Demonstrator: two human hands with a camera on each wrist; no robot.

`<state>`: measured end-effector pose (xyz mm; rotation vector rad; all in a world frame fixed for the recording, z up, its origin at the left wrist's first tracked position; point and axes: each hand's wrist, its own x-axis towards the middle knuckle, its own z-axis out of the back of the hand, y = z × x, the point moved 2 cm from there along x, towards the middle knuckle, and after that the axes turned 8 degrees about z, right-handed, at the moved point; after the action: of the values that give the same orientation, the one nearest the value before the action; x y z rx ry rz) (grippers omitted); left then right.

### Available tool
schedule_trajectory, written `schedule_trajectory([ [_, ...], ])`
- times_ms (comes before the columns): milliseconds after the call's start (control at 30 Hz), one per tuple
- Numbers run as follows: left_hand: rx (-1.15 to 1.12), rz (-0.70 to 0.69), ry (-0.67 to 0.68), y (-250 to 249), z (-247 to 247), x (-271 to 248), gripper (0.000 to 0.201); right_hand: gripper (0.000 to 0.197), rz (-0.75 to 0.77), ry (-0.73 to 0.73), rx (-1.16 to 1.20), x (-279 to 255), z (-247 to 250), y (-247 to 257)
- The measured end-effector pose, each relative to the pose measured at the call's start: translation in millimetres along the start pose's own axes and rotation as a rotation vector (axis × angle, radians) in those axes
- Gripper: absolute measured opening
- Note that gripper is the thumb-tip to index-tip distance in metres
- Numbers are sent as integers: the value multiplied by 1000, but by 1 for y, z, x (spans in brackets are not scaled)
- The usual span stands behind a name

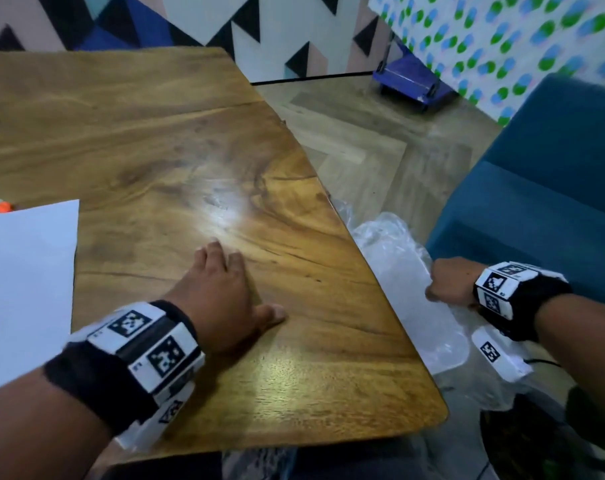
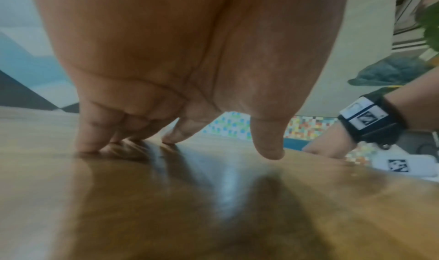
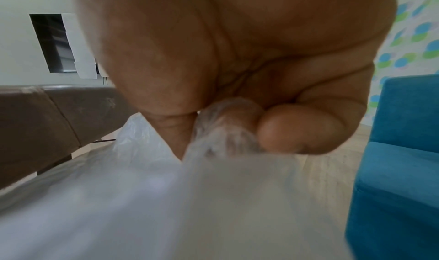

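Work in hand: we judge that the plastic bag (image 1: 401, 258) is being lifted from beside the counter (image 1: 155, 140), probably to land on the wood.
Right hand (image 1: 450, 282): it sits off the counter's right edge, over the floor (image 1: 363, 143), with the knuckles turned toward the counter.
Right fingers (image 3: 297, 130): these are curled and pinch a bunched fold of the clear film against the thumb.
Why that grip: thin, slippery film has no handle. We think a gathered fold gives the fingers something thick enough not to slide out.
Where the bag is: it hangs below and ahead of the right fingers, between the counter's edge and the teal armchair (image 1: 543, 188). We cannot tell whether its lower part touches the floor, or what is inside.
Left hand (image 1: 221, 292): it rests on the counter, near its right edge and well apart from the bag.
Left fingers (image 2: 87, 132): they are straight and slightly spread with the tips on the wood. The thumb is out to the side, and they hold nothing.
Why it rests there: we read it as a brace while the body leans right toward the bag. It is also placed to meet the film once it comes up.
White paper (image 1: 27, 271): it lies flat on the counter, well to the left of the left fingers and not touching them.
Landing place: the bare wood just ahead of the left fingers looks the likeliest spot, since it keeps the bag off the paper.
Risk: a one-handed pinch on loose film could let the rest drag against the counter's edge.
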<state>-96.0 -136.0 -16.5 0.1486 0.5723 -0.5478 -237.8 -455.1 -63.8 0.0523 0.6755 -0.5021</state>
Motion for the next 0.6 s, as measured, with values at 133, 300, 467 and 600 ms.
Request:
schedule_trajectory([
  [133,-82,-380,57,-49,-9,-20,106,29,-6,2,19,3,1,2],
  [300,-108,-544,59,-51,-7,-29,105,26,1,-2,16,-1,1,2],
  [467,13,-142,-23,-39,-12,-4,114,30,7,-7,25,-3,-1,0],
  [600,10,-157,-26,-94,-16,-3,121,28,14,0,18,-4,0,3],
])
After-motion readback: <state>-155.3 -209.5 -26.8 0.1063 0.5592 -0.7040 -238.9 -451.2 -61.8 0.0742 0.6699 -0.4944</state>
